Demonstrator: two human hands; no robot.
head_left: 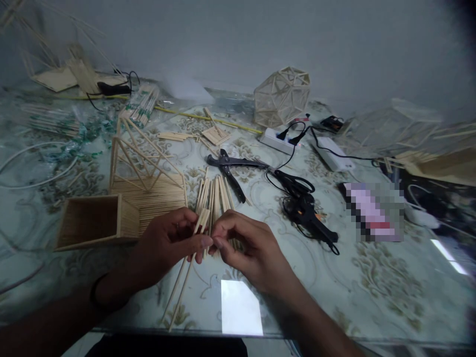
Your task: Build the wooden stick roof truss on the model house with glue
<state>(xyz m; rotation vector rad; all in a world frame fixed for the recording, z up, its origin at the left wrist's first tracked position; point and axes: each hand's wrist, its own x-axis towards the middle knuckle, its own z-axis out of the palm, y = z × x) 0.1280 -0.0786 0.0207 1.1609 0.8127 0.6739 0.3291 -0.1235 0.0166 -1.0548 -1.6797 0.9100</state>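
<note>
My left hand [163, 245] is closed around a pair of thin bamboo sticks [183, 281], which slant down toward the table's front edge. Short flat pieces show at their upper end. The fingertips of my right hand [247, 243] are pinched together beside my left thumb; whatever lies between them is too small or hidden to name. Just behind both hands a bundle of loose bamboo sticks [213, 193] lies fanned on the table, partly covered by my fingers. Left of it stands a stick-built frame [148, 203] with an open wooden box [128, 218] at its front.
Beyond my hands lie black-handled cutters [232, 171], scissors [293, 183] and a black glue gun [310, 215]. A white power strip [278, 142] with cables sits farther back, near a spherical stick lattice [282, 96]. Packaged sticks [141, 104] rest at the back left.
</note>
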